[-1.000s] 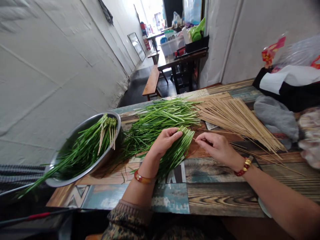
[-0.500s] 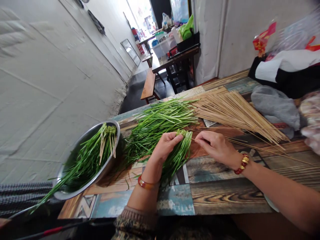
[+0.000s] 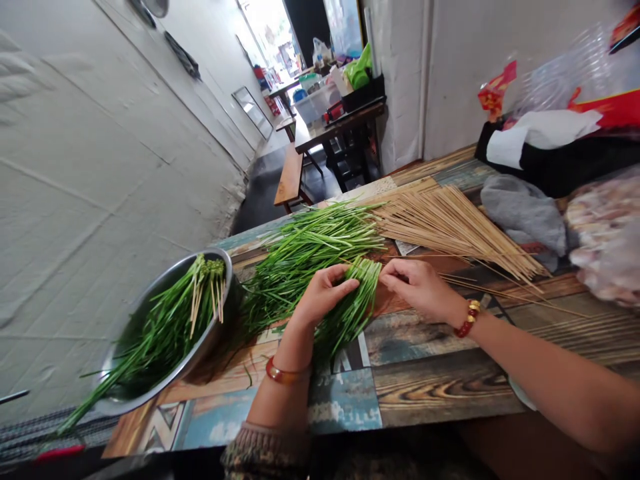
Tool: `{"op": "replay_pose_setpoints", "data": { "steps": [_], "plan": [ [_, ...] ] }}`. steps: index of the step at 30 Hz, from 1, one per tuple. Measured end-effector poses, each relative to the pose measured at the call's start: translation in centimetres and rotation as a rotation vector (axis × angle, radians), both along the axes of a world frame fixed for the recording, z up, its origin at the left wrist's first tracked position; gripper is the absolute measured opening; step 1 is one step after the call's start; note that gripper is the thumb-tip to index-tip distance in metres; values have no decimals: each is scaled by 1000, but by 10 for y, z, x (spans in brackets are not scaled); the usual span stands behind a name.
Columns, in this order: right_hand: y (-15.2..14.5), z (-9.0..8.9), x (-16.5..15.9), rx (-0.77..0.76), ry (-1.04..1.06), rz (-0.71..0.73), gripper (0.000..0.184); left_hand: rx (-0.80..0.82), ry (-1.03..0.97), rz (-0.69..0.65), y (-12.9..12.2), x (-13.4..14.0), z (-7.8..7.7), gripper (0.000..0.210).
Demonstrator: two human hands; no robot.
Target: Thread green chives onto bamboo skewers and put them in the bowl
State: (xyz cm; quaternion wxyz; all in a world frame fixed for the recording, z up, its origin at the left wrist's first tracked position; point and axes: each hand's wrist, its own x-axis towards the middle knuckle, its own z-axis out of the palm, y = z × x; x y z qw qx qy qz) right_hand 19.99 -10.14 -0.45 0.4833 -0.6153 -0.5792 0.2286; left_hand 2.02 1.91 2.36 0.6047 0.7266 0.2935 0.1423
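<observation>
My left hand [image 3: 327,293] is closed, thumb and fingers, on the pale stem ends of a bunch of garlic chives [image 3: 353,303] lying on the table. Close beside the cut ends, my right hand [image 3: 417,287] is pinched on a thin bamboo skewer that its fingers mostly hide. Behind the bunch spreads a pile of loose chives [image 3: 315,237], stems toward the right. A fan of bamboo skewers [image 3: 465,230] lies beyond my right hand. At the left, a metal basin [image 3: 165,383] holds chives with skewers [image 3: 197,303] through their folded stem ends.
The patterned wooden table [image 3: 440,387] meets a white wall at the back right. On its right side are a grey plastic bag [image 3: 525,217], a clear bag of pale pieces [image 3: 605,240] and a black bag [image 3: 565,160]. A bench [image 3: 289,177] and another table stand beyond.
My right hand has come nearer to the chive stems, and the skewer tip seen between its fingers is now hidden. My left hand stays on the bunch. The view has shifted slightly right.
</observation>
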Motion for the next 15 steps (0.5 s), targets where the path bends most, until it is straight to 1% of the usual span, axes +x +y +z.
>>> {"op": "replay_pose_setpoints", "data": {
  "steps": [3,6,9,12,13,15],
  "plan": [
    [1,-1,3,-110,237,9,20,121,80,-33,4,-4,2,43],
    [2,1,6,-132,376,15,24,167,94,-68,6,-6,8,51],
    [3,5,8,-91,454,7,27,204,94,-96,6,-6,18,60],
    [3,14,11,-16,539,-18,33,289,137,-150,9,-9,28,62],
    [1,18,12,12,544,-24,34,315,167,-167,10,-12,31,61],
    [-3,29,16,72,491,-35,32,354,237,-180,14,-21,37,60]
  ]
}}
